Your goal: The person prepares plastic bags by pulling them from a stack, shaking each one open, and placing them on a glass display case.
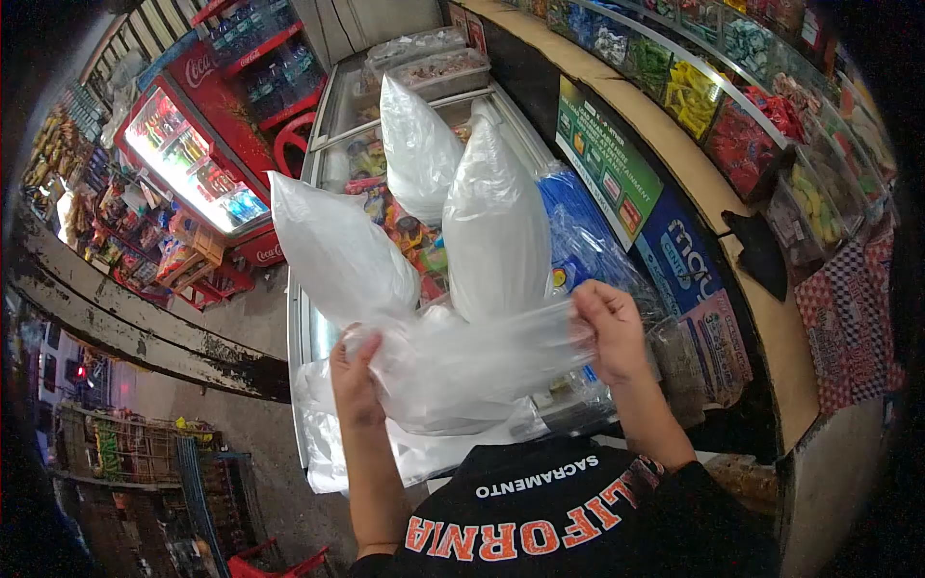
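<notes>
A clear plastic bag (462, 366) with white contents in its lower part is stretched sideways, somewhat blurred. My left hand (358, 376) is closed on its left end. Its right end is pinched in my right hand (609, 323). Beyond it, three filled white bags with pointed tops rest on the glass lid of a chest freezer: one at the left (342, 250), one at the back (419, 154), one at the right (496, 226). More clear plastic (419, 453) lies under the stretched bag at the near edge.
Blue plastic packs (588, 226) lie along the freezer's right side. A wooden counter ledge (694, 183) with snack bins runs along the right. A lit red drinks fridge (193, 154) stands at the left. Clear tubs (438, 72) sit at the freezer's far end.
</notes>
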`<state>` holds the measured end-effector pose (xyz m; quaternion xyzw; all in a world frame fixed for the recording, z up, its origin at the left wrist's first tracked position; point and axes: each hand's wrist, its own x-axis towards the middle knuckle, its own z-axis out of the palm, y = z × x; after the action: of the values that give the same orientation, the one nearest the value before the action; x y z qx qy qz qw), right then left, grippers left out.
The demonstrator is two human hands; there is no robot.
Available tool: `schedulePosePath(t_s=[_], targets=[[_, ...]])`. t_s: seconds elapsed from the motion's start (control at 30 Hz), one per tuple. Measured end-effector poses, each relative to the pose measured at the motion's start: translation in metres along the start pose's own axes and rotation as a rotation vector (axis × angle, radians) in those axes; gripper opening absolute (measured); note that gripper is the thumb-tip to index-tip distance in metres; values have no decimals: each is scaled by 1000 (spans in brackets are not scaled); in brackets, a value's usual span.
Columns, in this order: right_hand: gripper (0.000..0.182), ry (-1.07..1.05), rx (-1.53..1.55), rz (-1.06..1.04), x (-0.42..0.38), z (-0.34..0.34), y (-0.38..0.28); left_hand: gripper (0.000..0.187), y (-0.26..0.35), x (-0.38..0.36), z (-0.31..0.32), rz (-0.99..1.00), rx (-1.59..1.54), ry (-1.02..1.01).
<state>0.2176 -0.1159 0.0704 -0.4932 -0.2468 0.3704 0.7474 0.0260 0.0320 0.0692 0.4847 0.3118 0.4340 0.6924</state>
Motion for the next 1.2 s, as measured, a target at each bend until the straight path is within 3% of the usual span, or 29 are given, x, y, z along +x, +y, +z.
schedulePosePath(t_s=[0.07,0.1,0.17,0.2,0.3,0.37,0.43,0.5,0.53,0.57,0.63,0.67,0.73,0.77,0.8,0.83,0.87,0.9,0.93,0.97,1.03,1.1,1.17,1.2], targets=[[24,-53,-50,104,1,-11,-3,19,13,-8,8,-73,-130,227],[24,-52,-51,103,0,-16,-5,19,9,-4,-5,-73,-132,225],[22,-380,-262,264,1,-21,-11,29,5,10,-32,-263,-428,-139],[19,-458,-341,224,-2,-16,-19,35,1,8,-26,-123,-332,-12],[16,-647,-558,276,0,-21,-20,36,5,10,-24,-96,-345,69],[14,-662,-571,245,0,-25,-20,34,7,14,-31,-68,-341,54],[12,-678,-583,213,-1,-31,-22,33,15,14,-32,-29,40,123],[11,-392,-596,172,-3,-40,-29,35,21,21,-47,110,-95,343],[12,-311,-630,134,-4,-39,-35,32,38,18,-42,76,-83,557],[12,-307,-630,134,-4,-40,-36,37,39,21,-59,169,-94,392],[13,-264,-909,57,-5,-41,-37,44,40,22,-71,365,74,276],[13,-263,-907,58,-5,-38,-38,44,46,15,-54,364,76,275],[17,-417,-1040,-184,-4,-22,-38,49,50,-3,-15,486,360,244],[17,-418,-1044,-183,-3,-13,-39,59,47,-3,-5,625,601,123],[17,-519,-1058,-230,-2,-4,-40,73,44,-9,13,684,596,-126],[17,-619,-1072,-276,-2,3,-41,82,35,-15,23,514,652,-318],[13,-672,-982,-438,-1,7,-35,81,23,-14,35,469,624,-554],[13,-673,-988,-439,-2,10,-37,71,19,-14,46,287,747,-752],[13,-685,-980,-389,-3,14,-41,57,3,-12,55,334,658,-925],[13,-694,-969,-339,-3,16,-45,46,8,-16,58,-27,758,-1049],[18,-690,-883,-262,-5,6,-50,40,-17,-16,41,-85,611,-1129],[27,-638,-269,48,-9,-15,-45,37,-15,-9,17,-112,486,-1083],[25,-312,38,-28,-14,-40,-24,31,-10,1,-11,-185,268,-1023],[25,-317,38,-22,-13,-45,-21,30,-12,4,-25,-248,170,-924]])
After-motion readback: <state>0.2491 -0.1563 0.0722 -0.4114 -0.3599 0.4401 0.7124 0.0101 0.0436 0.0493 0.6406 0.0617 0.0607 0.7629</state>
